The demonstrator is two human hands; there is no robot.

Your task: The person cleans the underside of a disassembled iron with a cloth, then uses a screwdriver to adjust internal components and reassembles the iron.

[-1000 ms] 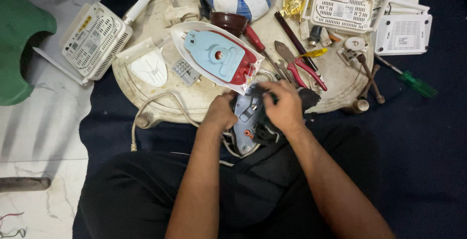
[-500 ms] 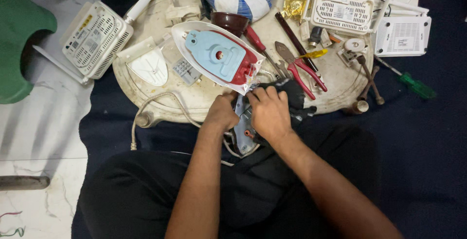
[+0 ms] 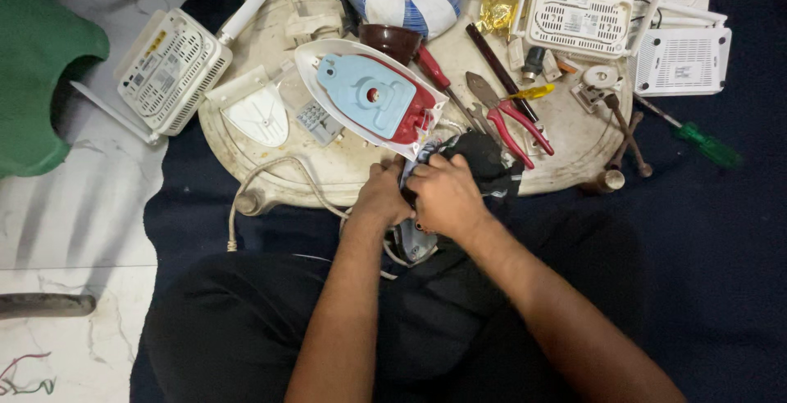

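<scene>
- My left hand (image 3: 381, 198) and right hand (image 3: 443, 196) are closed together around a grey-and-black appliance part (image 3: 414, 239) over my lap, at the near edge of the oval tray (image 3: 246, 136); what kind of part it is I cannot tell.
- A black cloth (image 3: 484, 157) lies just beyond my right hand.
- The opened clothes iron (image 3: 369, 98) rests on the tray, just beyond my hands.
- Red-handled pliers (image 3: 512, 120) lie to the right of the iron.
- A white router (image 3: 578, 13) sits at the far edge.

Repair workshop, opened iron (image 3: 369, 98), pliers (image 3: 512, 120), routers (image 3: 580, 14)
</scene>
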